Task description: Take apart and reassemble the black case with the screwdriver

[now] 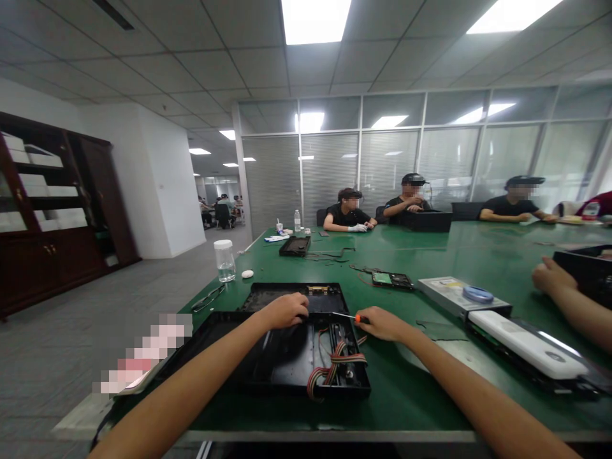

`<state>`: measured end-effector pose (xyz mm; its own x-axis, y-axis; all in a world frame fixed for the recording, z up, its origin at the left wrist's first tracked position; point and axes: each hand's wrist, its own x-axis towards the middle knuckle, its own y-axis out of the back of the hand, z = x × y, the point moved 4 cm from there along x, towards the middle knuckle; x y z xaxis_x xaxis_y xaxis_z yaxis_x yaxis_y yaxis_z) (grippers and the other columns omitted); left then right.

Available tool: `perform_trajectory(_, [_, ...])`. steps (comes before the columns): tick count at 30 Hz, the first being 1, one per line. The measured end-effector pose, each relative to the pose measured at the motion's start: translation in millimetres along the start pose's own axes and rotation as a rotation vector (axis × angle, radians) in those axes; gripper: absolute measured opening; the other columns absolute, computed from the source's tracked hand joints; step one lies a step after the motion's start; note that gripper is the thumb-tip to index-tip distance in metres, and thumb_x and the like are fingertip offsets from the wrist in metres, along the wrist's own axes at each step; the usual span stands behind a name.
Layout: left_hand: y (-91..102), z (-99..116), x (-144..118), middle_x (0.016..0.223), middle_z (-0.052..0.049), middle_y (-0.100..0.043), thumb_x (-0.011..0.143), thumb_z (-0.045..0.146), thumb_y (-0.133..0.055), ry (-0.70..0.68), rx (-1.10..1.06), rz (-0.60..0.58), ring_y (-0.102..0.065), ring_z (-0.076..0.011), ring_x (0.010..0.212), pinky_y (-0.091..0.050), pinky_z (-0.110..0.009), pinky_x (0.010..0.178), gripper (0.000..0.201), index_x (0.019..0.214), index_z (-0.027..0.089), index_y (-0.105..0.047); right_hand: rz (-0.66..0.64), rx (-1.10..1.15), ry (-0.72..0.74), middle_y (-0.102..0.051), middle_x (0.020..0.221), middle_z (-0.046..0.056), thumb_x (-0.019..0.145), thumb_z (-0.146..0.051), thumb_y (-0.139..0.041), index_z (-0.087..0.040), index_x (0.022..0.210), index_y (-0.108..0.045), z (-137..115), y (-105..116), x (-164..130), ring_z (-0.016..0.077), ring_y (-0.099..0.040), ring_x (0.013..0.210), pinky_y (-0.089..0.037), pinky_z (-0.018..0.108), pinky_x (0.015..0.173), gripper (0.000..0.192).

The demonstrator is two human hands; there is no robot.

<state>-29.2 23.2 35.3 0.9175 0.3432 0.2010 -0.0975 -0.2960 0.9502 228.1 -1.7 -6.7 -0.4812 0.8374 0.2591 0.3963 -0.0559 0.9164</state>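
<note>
Working: I bent over an opened black device case [282,357] that lay flat on the green surface [430,255], near its front edge, just in front of me.
Left hand: my left hand [285,310] rested palm down on the case's far rim, fingers curled over it and pressing, so it steadied the case rather than lifted it.
Right hand: my right hand [385,323] was closed around a small screwdriver [351,316] with an orange collar, its thin shaft pointing left into the case interior.
Cable: a striped ribbon cable [335,366] looped up out of the case's right side, touching the inner wall.
Handling, case: I judged it a thin plastic shell, light and stiff but apt to flex or crack if twisted; the rims and corners looked the safest places to take hold.
Handling, cable: soft and fragile at its ends, I thought; better nudged aside than pulled.
Handling, screwdriver: light and slim, likely to slip off a screw head unless kept upright under pressure.
Nearby: a detached black cover [299,296] lay just behind the case, a clear jar [224,260] stood to the left, and a white-topped unit [526,344] lay to the right.
Others: another person's hand [552,275] rested on the surface at the right edge.
</note>
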Motion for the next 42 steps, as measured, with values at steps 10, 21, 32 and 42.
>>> perform_trajectory(10, [2.4,19,-3,0.100,-0.009,-0.052,0.082,0.013,-0.045,-0.090,0.175,0.095,-0.047,-0.0189,0.095,-0.038,-0.030,0.081,0.013,0.086,0.015,-0.058,-0.075,0.252,-0.184,-0.063,0.058,0.002,0.078,-0.053,-0.043,-0.015,0.065,-0.061,9,11,-7,0.0119,-0.051,0.050,-0.035,0.022,0.051,0.043])
perform_trajectory(21, [6.1,45,55,0.080,-0.002,-0.062,0.081,0.018,-0.050,-0.057,-0.133,-0.029,-0.058,-0.0143,0.074,-0.042,-0.020,0.067,0.014,0.095,0.017,-0.054,0.068,0.339,-0.207,-0.051,0.048,-0.002,0.076,-0.059,-0.041,-0.014,0.057,-0.055,-5,5,2,0.0084,-0.040,0.043,-0.032,0.021,0.047,0.050])
perform_trajectory(32, [-23.6,39,58,0.089,-0.003,-0.067,0.080,0.017,-0.052,0.045,-0.445,0.126,-0.061,-0.0111,0.084,-0.041,-0.017,0.080,0.017,0.088,0.016,-0.067,0.145,0.304,-0.205,-0.055,0.051,-0.001,0.077,-0.055,-0.042,-0.015,0.056,-0.053,10,15,-1,0.0106,-0.047,0.049,-0.036,0.022,0.053,0.047])
perform_trajectory(42, [-24.5,41,57,0.087,-0.004,-0.067,0.076,0.013,-0.053,-0.026,-0.406,0.120,-0.060,-0.0126,0.082,-0.041,-0.019,0.079,0.019,0.087,0.015,-0.068,0.442,0.407,-0.101,-0.053,0.084,0.001,0.070,-0.026,-0.052,-0.017,0.101,-0.046,17,30,-2,0.0142,-0.050,0.074,-0.041,0.026,0.067,0.032])
